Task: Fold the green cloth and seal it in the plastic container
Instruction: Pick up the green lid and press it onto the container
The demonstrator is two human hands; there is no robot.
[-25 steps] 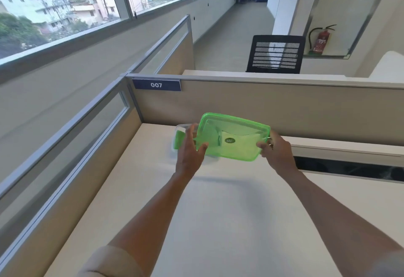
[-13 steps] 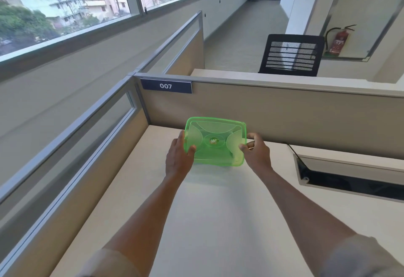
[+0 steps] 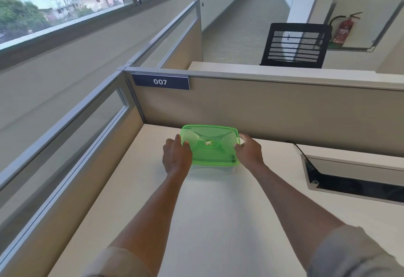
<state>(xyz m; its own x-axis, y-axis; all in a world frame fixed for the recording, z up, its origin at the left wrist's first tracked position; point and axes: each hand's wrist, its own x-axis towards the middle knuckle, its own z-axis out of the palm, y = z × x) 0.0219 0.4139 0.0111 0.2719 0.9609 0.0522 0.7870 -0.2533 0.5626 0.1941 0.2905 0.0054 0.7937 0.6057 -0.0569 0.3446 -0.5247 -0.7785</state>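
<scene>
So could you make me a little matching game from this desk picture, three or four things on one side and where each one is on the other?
Things:
1. translucent green plastic lid
2. left hand
3. black mesh office chair
4. red fire extinguisher

Places:
A. behind the far desk
B. in a wall recess, far right
C. gripping the lid's left edge
D. between both hands on the white desk

Pairs: 1-D, 2-C, 3-A, 4-B

- green lid [image 3: 211, 144] lies flat on top of the plastic container [image 3: 215, 164], far end of the pale desk [image 3: 209, 211].
- left hand [image 3: 176, 156] grips its left edge, thumb on top.
- right hand [image 3: 250, 151] grips the right edge.
- grey partition [image 3: 273, 110] just behind, plate reading 007 [image 3: 160, 81].
</scene>
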